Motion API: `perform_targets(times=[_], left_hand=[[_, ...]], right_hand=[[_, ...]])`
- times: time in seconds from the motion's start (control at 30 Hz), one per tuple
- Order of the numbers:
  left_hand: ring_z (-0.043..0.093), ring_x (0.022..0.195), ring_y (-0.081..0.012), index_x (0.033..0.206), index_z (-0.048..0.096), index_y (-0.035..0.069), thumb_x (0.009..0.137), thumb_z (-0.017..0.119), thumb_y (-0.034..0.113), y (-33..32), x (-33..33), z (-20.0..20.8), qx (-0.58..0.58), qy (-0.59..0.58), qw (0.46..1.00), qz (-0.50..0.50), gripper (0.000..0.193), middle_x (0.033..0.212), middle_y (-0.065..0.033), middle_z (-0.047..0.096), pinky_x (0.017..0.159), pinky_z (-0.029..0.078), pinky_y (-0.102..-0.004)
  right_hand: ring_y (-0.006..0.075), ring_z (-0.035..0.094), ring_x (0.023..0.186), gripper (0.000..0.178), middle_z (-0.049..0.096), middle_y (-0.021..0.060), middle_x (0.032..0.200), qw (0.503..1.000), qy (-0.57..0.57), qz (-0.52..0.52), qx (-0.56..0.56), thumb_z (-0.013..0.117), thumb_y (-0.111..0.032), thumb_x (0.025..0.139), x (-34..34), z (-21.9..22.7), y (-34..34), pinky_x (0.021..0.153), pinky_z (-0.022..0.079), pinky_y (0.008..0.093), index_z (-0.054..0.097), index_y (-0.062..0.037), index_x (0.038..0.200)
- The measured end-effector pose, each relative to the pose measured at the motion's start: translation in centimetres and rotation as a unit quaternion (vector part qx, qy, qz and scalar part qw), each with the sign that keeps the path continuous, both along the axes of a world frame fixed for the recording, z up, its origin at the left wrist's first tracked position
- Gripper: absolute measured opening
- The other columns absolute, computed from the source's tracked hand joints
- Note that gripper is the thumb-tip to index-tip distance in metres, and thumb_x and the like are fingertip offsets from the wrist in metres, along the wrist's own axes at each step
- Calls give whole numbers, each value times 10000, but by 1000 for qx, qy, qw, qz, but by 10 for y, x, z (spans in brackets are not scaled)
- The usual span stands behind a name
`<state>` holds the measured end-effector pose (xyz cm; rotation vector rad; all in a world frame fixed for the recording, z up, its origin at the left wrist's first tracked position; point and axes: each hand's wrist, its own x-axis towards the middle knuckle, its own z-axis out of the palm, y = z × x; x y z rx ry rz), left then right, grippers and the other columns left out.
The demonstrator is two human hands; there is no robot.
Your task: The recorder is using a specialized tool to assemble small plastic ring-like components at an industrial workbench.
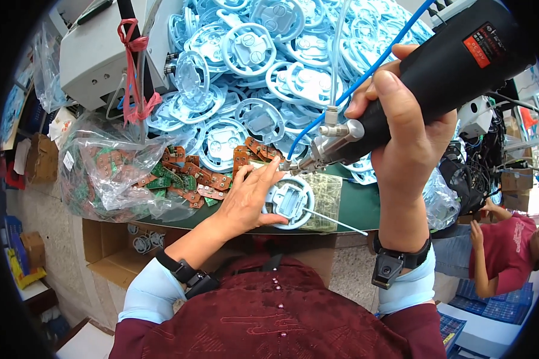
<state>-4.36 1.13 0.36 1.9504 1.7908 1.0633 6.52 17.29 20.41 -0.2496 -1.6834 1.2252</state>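
Green tabletop [359,206] is seen across the middle of the frame, its upper part buried under a pile of light-blue ring-shaped plastic housings [248,51]. At the left, a clear plastic bag [111,179] is filled with circuit boards, and loose orange-brown circuit boards [209,178] are spread from it toward the centre.

Just left of centre, the left hand [242,200] is laid along the left side of one round housing [290,203], which lies near the table's front edge with a thin white rod [341,223] slanting away to the lower right. This housing appears to be pinched at its rim, thumb below and fingers above; what the fingertips touch is partly hidden. It would be best pressed flat, with the fingertips kept clear of the metal nose [308,161] close beside them.

Right of centre, a black electric screwdriver [455,66] is wrapped in the right hand [410,128], its body slanted steeply toward the upper right. Whether the tip is seated cannot be told. A straighter line over the fastening point should be sought, pressure kept even, and the blue hose [374,66] left slack.
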Motion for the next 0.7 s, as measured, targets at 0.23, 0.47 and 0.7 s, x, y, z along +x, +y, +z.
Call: perform_targets(times=[0.23,0.47,0.7], left_hand=[[478,1326,-318,1548,146,7,628,893,405,0,0,-2,6,-3,1000,-1,1251,1360,-130,582,1112,271,-537],[510,1293,-324,1551,111,-11,624,892,425,-4,4,-6,30,-11,999,10,1289,1294,-139,630,1119,265,-534],[525,1270,-328,1541,172,-14,580,919,431,-1,12,-15,44,-49,996,68,1296,1355,-183,546,1126,287,-509]], right_hand=[[190,614,609,300,592,110,763,1000,-9,-11,-27,599,-13,898,-4,-10,3,616,517,312,505,65,1173],[180,617,610,295,592,103,792,999,11,-10,-47,622,-10,875,-6,-19,-4,613,518,316,507,43,1142],[173,618,611,354,615,104,784,997,30,65,-11,598,-68,904,-2,30,-20,624,508,302,498,71,1214]])
